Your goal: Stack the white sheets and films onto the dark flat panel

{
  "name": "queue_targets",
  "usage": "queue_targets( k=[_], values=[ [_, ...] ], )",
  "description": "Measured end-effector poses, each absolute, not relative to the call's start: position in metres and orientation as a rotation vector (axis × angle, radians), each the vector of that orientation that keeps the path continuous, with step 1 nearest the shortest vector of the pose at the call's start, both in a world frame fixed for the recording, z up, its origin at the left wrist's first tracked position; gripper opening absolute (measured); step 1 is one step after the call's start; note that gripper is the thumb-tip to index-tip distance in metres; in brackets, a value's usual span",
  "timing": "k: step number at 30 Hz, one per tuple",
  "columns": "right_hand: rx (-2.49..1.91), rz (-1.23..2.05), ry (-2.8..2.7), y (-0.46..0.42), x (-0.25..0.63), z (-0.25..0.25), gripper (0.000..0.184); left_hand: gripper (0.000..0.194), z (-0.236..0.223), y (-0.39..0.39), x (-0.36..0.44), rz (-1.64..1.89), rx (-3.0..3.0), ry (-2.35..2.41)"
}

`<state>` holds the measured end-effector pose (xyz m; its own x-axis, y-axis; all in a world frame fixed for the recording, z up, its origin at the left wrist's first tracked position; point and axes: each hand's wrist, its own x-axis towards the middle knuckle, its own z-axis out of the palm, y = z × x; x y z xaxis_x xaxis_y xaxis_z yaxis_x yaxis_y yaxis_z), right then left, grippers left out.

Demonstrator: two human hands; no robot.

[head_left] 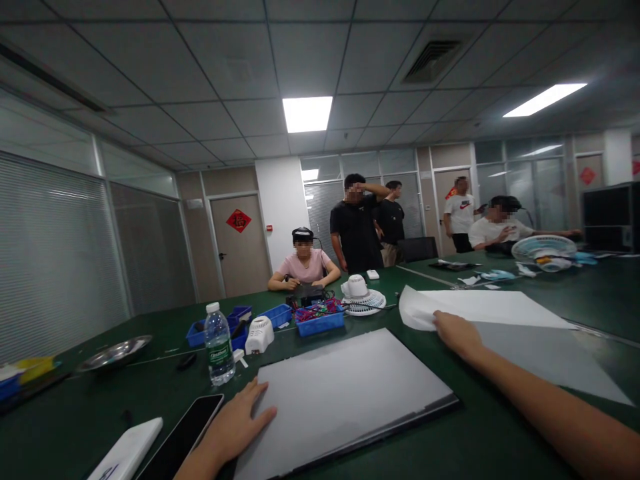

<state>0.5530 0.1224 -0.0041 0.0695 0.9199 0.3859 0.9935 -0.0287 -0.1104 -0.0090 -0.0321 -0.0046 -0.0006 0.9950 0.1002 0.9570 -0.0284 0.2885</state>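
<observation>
In front of me lies a flat pad of pale sheets (355, 393) with a dark board edge showing beneath it. My left hand (243, 420) rests on its left margin, fingers and thumb apart. To the right, my right hand (456, 333) pinches the near left edge of a large white sheet of paper (500, 310). That sheet's left corner curls up, while the rest spreads over the table. Part of the thumb and fingertips on the right is hidden behind the paper and hand.
Left of the pad are a water bottle (219, 347), a dark phone (183, 437) and a white device (127, 450). Beyond stand a blue tray of wires (320, 325), white fan parts (364, 303) and a metal dish (115, 353). A person in pink (306, 267) sits opposite; others are behind.
</observation>
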Motion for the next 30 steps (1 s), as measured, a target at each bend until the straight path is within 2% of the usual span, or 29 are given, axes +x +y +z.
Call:
queue_targets(
  k=[5,11,15,20,23,26,30],
  values=[
    [-1.684,-0.338,-2.070,0.084,0.468,0.018,0.045,0.085,-0.006,-0.030,-0.011,0.438,2.137,2.060],
    [-1.310,-0.208,-2.474,0.002,0.361,-0.001,0.039,0.082,-0.014,-0.025,-0.011,0.456,2.134,2.005],
    [-1.119,-0.027,-2.596,-0.046,0.332,0.002,0.051,0.075,-0.018,-0.021,-0.011,0.492,2.141,1.957],
    [-0.884,0.279,-2.581,-0.052,0.337,0.013,0.063,0.087,-0.017,-0.018,-0.014,0.546,2.106,1.971],
    [-1.004,0.148,-2.489,-0.016,0.356,0.015,0.057,0.087,-0.017,-0.016,-0.014,0.591,2.067,2.000],
    [-1.351,-0.021,-2.324,0.035,0.394,0.012,0.054,0.084,-0.019,-0.012,-0.014,0.633,2.042,2.019],
    [-1.738,-0.062,-2.098,0.085,0.462,0.001,0.048,0.080,-0.020,-0.009,-0.014,0.668,2.038,2.004]
  ],
)
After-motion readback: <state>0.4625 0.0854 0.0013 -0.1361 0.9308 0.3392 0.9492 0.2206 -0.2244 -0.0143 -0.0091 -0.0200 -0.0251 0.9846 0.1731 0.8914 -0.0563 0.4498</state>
